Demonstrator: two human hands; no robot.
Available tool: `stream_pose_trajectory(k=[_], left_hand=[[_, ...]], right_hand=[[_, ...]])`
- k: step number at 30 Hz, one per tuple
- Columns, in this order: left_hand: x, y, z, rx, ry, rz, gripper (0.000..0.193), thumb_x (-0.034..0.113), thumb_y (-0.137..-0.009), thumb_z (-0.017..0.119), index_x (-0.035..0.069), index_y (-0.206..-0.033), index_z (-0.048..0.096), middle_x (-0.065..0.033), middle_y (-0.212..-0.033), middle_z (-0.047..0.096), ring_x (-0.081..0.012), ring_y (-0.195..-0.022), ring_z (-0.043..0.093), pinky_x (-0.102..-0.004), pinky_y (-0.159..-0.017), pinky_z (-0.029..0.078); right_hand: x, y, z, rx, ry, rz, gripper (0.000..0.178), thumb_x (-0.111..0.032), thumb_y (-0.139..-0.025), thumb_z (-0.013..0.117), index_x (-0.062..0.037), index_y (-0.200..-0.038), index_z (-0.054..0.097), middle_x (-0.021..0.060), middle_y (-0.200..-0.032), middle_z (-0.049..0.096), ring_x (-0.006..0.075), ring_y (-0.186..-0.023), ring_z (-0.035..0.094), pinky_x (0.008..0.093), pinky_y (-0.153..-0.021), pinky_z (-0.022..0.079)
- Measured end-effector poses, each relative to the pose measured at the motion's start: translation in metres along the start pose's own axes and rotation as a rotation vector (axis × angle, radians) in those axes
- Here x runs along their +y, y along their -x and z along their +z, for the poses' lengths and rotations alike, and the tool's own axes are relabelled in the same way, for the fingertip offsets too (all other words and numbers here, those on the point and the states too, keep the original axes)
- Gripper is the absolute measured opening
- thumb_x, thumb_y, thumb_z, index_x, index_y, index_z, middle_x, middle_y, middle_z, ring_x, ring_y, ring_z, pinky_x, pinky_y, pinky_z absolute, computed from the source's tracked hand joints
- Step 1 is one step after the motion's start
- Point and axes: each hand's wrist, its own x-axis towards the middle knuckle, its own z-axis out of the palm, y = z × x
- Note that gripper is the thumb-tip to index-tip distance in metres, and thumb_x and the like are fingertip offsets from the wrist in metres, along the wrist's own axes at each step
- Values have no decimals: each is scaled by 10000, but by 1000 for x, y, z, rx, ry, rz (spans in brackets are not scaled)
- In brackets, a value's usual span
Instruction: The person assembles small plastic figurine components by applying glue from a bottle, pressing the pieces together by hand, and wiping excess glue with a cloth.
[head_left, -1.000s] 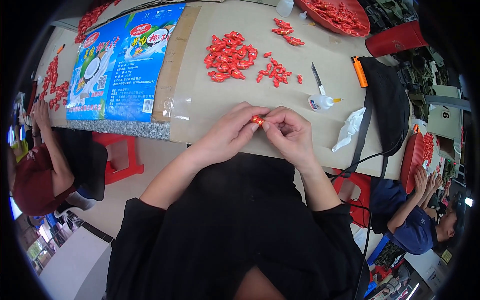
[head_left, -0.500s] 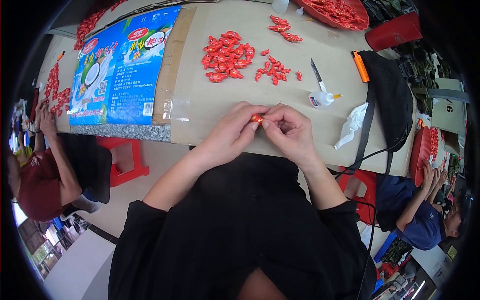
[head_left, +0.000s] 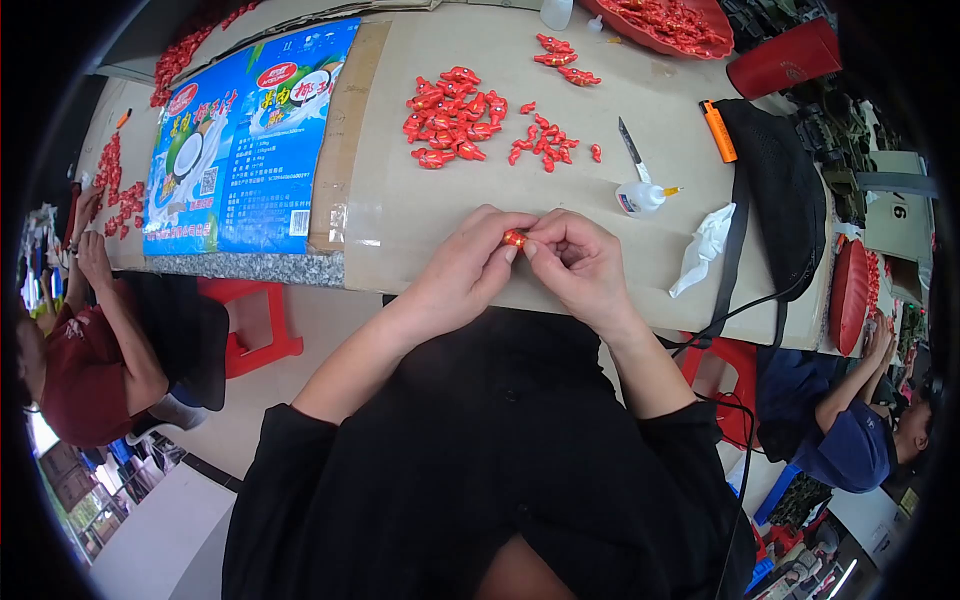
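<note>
Close to the table's near edge, my left hand [head_left: 470, 262] and my right hand [head_left: 580, 265] meet, both closed on one small red figurine with gold markings [head_left: 514, 239]. Fingertips cover most of it. Beyond them lies a pile of red figurines [head_left: 447, 118], with a group of smaller red pieces [head_left: 546, 142] to its right. A few more figurines [head_left: 567, 60] lie farther back. To the right are a small white glue bottle with a yellow tip [head_left: 641, 199] and a knife blade [head_left: 633, 146].
A crumpled white tissue [head_left: 703, 250], an orange lighter [head_left: 719, 131] and a black bag [head_left: 775, 200] lie to the right. A red tray of figurines [head_left: 675, 25] stands at the back. Blue printed cardboard [head_left: 240, 145] covers the left part. Other people sit on both sides.
My hands stay nearly still around the figurine. At the left, a co-worker's hand has moved nearer that person; the co-worker at the right has shifted their arms slightly.
</note>
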Motion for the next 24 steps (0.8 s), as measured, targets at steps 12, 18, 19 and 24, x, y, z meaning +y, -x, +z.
stream_pose_trajectory(k=[12,18,19,24], left_hand=[[2,-1,0,1,-9,-4,248,5,-796,436,-11,-1043,460,-141,-870,475,-263,-789,491,-326,-709,401],[3,0,0,-10,-10,-36,263,6,-803,402,-4,-1057,467,-126,-881,480,-239,-822,490,-302,-741,396],[3,0,0,-9,-9,-35,263,6,-803,402,-4,-1057,467,-126,-881,480,-239,-822,490,-302,-741,396],[0,1,2,12,0,-13,260,2,-797,404,-11,-1048,471,-132,-887,482,-245,-819,493,-302,-742,398]], right_hand=[[2,0,0,6,-6,-15,27,29,-775,537,9,-759,528,0,-761,504,5,-620,459,144,-520,377],[1,0,0,4,6,-13,30,28,-775,538,9,-753,528,-1,-759,503,5,-618,458,144,-519,377],[1,0,0,8,5,-13,31,28,-775,538,9,-752,528,-1,-759,503,5,-617,458,144,-519,377],[1,0,1,9,11,-12,30,23,-777,540,7,-754,529,-2,-761,505,5,-618,458,144,-522,377]])
